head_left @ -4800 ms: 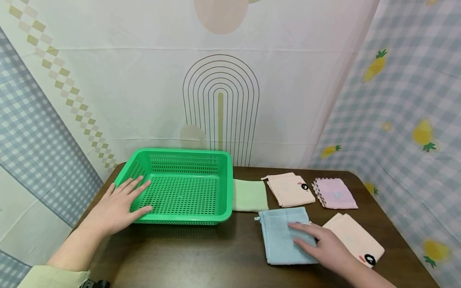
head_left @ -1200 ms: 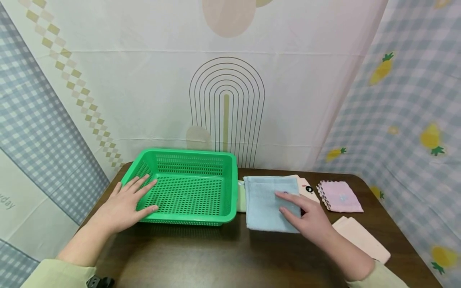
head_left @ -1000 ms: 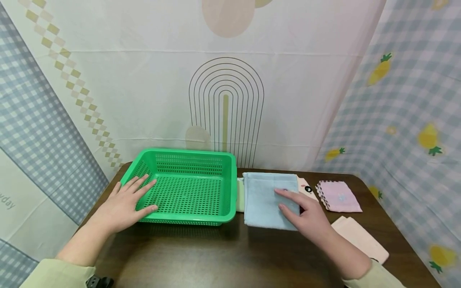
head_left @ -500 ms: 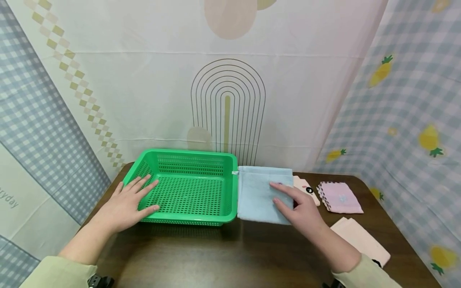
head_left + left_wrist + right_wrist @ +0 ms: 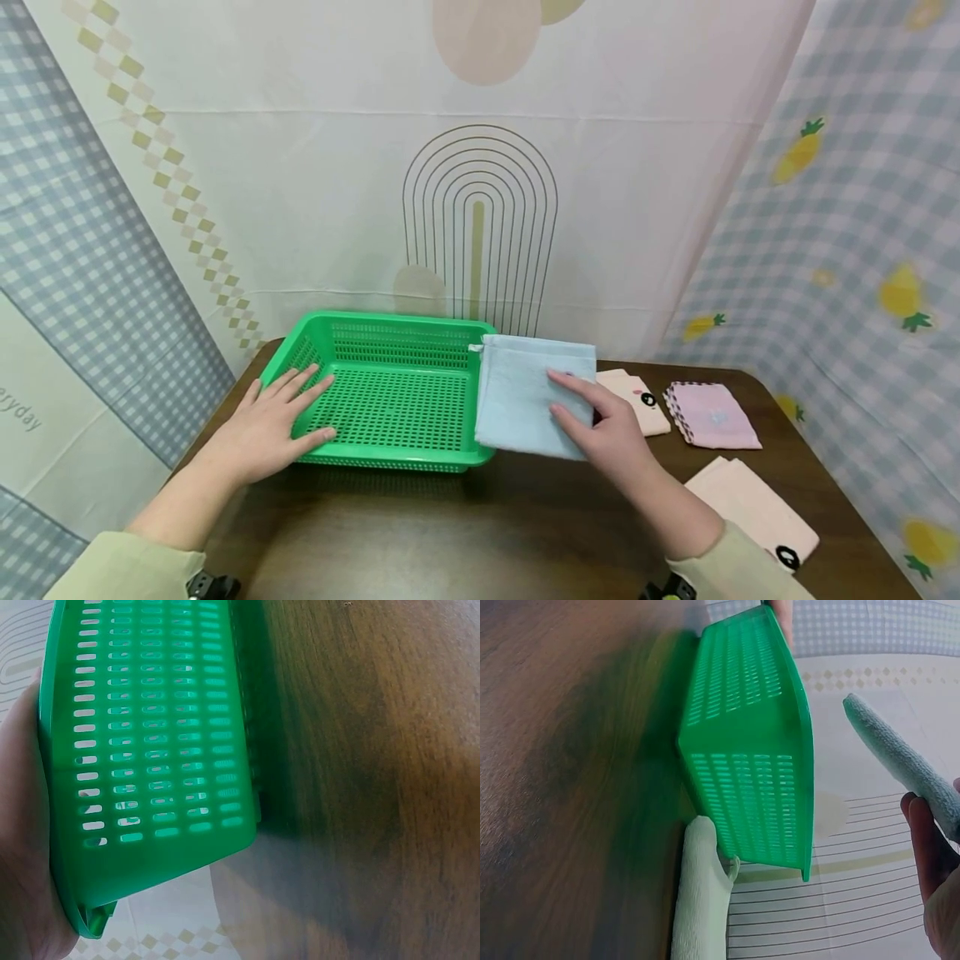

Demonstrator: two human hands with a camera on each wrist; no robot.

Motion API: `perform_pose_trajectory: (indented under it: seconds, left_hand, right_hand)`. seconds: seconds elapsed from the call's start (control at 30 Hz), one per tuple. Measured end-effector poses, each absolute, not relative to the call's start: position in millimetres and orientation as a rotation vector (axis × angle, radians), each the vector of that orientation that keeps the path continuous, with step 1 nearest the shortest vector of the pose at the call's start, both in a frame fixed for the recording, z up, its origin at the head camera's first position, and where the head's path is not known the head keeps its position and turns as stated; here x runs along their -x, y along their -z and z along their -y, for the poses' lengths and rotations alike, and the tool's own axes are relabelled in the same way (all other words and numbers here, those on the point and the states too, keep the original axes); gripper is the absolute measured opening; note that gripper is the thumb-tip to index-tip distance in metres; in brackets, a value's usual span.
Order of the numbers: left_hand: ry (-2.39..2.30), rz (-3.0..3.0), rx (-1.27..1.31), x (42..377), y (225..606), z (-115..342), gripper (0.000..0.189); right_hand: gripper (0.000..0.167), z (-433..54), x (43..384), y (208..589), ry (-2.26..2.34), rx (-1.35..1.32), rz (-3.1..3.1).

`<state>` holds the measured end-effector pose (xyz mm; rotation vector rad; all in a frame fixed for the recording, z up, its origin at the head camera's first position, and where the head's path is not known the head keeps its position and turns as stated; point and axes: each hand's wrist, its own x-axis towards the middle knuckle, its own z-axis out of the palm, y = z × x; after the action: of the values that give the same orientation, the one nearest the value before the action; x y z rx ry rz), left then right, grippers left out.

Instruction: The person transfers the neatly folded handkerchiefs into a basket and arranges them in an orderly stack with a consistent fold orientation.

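Patterned fabric (image 5: 322, 200) is hung behind the brown desk (image 5: 390, 533). A green basket (image 5: 397, 456) is touched at its left rim by the left hand (image 5: 272, 429), whose fingers are spread. 1 folded blue cloth (image 5: 521, 396) is pinched by the fingers of the right hand (image 5: 611, 429) and held above the desk, overlapping the basket's right rim in the head view. To its right, 2 pale pink cloths (image 5: 757, 508) and 1 lilac cloth (image 5: 716, 414) are laid; 1 pale green cloth (image 5: 697, 900) is seen just beside the basket.
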<state>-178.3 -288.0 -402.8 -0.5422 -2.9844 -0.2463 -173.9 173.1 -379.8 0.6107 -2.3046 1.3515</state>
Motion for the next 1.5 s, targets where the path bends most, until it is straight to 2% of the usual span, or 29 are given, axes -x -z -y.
perform_pose_trajectory:
  seconds: [0.67, 1.5]
  left_hand:
    - [0.237, 2.989, 0.531, 178, 402, 287, 0.081]
    - [0.232, 2.985, 0.533, 179, 402, 288, 0.08]
  right_hand:
    - [0.039, -138, 187, 374, -1.634, -0.599, 2.306]
    - [0.04, -113, 203, 384, -1.598, -0.579, 2.428]
